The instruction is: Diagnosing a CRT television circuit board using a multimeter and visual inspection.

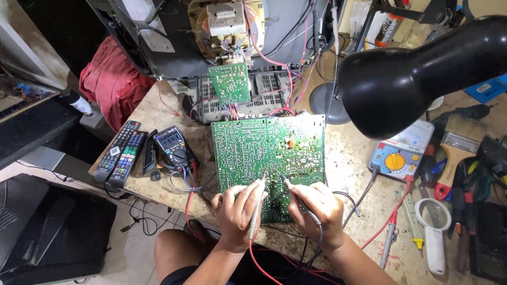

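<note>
two probes on a green circuit board

the left hand [238, 210] has its fingers clamped on a red-wired probe [258, 203], the right hand [315, 208] on a black-wired probe [299, 199]; both tips touch the circuit board [268, 155] lying flat on the desk [158, 113]. the board looks stiff, light and fragile, best held by its edges.

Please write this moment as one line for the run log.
left hand: holds red-lead probe | right hand: holds black-lead probe | both tips on green circuit board | multimeter left
</note>
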